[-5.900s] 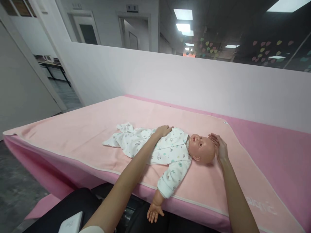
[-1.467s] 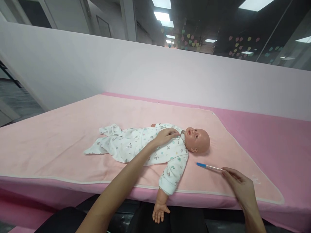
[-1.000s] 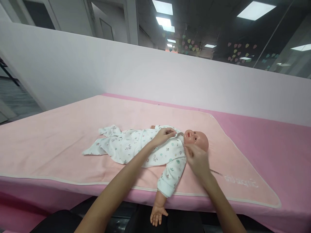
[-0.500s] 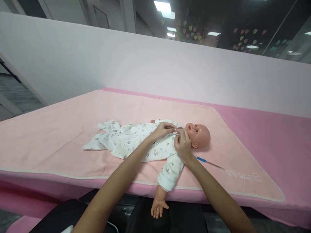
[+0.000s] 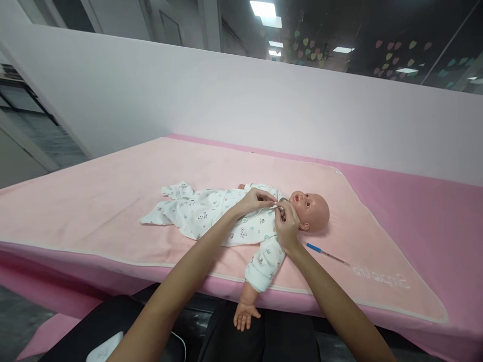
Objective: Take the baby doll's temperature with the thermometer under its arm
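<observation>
Both hands pinch the doll's collar.
Left hand [image 5: 256, 199] and right hand [image 5: 287, 223] grip the white romper [image 5: 226, 218] on the doll [image 5: 309, 211]; thermometer [image 5: 326, 254] lies at four o'clock on the blanket [image 5: 113, 201].

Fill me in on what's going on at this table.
A person has both hands at the collar of a baby doll lying face up on a pink blanket. The left hand and the right hand pinch the neckline of the doll's printed white sleepsuit. A thin thermometer with a blue tip lies on the blanket beside the doll's head, untouched.
</observation>
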Demonstrator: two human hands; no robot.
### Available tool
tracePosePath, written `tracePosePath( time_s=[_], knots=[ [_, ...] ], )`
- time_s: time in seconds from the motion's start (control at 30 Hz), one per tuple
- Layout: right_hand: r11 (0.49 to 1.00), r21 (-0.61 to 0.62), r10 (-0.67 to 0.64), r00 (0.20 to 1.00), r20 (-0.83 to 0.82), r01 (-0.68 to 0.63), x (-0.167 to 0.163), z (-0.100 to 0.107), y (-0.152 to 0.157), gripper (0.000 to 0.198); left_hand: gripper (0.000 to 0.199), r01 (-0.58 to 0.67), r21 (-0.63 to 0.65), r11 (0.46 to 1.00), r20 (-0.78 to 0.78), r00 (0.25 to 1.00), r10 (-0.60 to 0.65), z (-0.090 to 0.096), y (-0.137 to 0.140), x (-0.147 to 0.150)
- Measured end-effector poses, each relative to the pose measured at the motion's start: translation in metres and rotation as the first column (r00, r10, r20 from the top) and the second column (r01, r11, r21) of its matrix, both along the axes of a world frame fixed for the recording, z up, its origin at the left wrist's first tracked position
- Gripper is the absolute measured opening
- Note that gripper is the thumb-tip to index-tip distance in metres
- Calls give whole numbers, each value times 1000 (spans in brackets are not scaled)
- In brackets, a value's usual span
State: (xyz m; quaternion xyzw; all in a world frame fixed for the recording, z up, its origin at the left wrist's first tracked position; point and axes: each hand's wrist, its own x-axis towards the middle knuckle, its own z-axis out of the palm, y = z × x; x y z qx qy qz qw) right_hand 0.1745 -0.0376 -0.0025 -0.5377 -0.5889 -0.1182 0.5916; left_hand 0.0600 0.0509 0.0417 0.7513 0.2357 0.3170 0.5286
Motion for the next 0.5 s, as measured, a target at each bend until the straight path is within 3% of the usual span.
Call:
tracePosePath(
  time_s=[0.3, 0.5],
  knots=[
    [999, -35, 26, 999, 33, -25, 0, 1, 3, 21, 26, 55, -119, 991, 43, 998, -50, 0, 2, -1],
    [999, -43, 32, 997, 70, -29, 1, 1, 3, 21, 31, 49, -62, 997, -3, 999, -49, -2, 4, -3]
  ],
)
